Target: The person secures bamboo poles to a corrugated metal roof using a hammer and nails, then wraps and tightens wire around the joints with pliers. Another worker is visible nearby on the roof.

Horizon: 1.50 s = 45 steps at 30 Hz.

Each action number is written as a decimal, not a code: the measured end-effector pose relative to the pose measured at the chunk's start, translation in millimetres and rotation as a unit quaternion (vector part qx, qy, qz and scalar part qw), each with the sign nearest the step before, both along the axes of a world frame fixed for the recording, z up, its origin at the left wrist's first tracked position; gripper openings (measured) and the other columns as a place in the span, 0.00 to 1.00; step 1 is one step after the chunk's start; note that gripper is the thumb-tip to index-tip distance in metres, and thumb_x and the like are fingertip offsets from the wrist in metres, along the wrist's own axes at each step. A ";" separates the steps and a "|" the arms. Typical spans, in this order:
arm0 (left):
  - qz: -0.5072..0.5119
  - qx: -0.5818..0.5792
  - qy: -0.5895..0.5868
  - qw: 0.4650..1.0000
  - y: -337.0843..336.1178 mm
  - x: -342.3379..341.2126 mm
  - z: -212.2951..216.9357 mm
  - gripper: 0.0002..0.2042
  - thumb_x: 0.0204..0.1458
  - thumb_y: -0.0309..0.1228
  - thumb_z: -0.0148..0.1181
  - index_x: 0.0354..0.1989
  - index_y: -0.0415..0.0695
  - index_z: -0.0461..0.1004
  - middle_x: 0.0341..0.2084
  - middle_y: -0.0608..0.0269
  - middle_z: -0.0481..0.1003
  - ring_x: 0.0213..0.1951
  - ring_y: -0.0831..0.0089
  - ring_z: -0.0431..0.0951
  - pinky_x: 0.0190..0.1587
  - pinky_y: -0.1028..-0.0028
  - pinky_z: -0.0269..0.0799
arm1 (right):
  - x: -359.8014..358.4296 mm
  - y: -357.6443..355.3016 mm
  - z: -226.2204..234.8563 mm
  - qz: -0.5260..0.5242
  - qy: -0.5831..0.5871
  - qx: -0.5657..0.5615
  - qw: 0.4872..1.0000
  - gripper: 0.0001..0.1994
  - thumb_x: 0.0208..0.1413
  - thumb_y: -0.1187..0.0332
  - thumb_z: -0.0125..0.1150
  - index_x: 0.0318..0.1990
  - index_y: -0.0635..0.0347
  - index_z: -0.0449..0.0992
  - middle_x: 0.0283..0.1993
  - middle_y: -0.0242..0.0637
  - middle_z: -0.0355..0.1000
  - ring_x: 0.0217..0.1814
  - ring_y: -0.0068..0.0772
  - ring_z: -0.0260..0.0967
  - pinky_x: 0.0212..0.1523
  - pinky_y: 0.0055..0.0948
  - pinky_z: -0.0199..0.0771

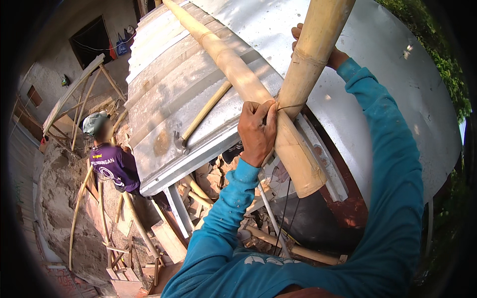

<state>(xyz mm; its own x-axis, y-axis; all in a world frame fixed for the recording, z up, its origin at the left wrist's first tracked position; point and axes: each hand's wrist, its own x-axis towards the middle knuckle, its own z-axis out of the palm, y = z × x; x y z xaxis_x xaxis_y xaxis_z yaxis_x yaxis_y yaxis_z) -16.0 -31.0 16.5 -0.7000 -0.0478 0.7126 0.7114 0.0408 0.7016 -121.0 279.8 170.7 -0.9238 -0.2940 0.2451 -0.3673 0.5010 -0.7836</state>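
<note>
We find free passage over the ribbed roof sheets (171, 89) left of the long bamboo pole (237, 69), around a wooden-handled hammer (206, 110), and over the smooth metal sheet (412, 74) at right. The bamboo post (314, 52) blocks our left hand (257, 130) from the right hand (339, 58) behind it; binding wire (293, 106) crosses its foot.

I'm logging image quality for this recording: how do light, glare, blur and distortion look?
Head view: sun glare pales the smooth metal sheet, and shadows dapple the ribbed roofing; same head view: dark rim, straight edges bending toward it; again head view: blurred patch over a co-worker's face, while left hand and long bamboo pole look fairly sharp.
</note>
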 end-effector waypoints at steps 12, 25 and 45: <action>0.063 0.074 -0.020 0.995 7.5 5.0 -9.8 0.05 0.54 0.26 0.69 0.38 0.42 0.84 0.30 0.62 0.67 0.30 0.70 0.69 0.34 0.70 0.67 | -2.2 -83.6 -35.1 -0.092 -0.076 0.294 0.948 0.20 0.49 0.69 0.75 0.50 0.66 0.82 0.38 0.39 0.83 0.35 0.25 0.78 0.40 0.26 0.79; 0.045 0.166 -0.226 0.959 23.6 7.4 -24.1 0.19 0.58 0.36 0.67 0.49 0.35 0.69 0.35 0.62 0.69 0.29 0.80 0.64 0.33 0.75 0.67 | 0.2 -98.4 -77.7 -0.096 -0.294 0.001 0.951 0.19 0.50 0.71 0.71 0.50 0.65 0.75 0.38 0.39 0.80 0.37 0.26 0.78 0.44 0.23 0.80; -0.178 0.449 -0.374 0.792 41.5 4.6 -30.6 0.45 0.56 0.43 0.69 0.69 0.25 0.48 0.62 0.37 0.65 0.57 0.61 0.73 0.54 0.70 0.72 | -10.9 -98.6 -102.5 0.094 -0.333 0.128 0.929 0.14 0.56 0.69 0.64 0.48 0.64 0.80 0.48 0.33 0.80 0.48 0.20 0.73 0.52 0.24 0.71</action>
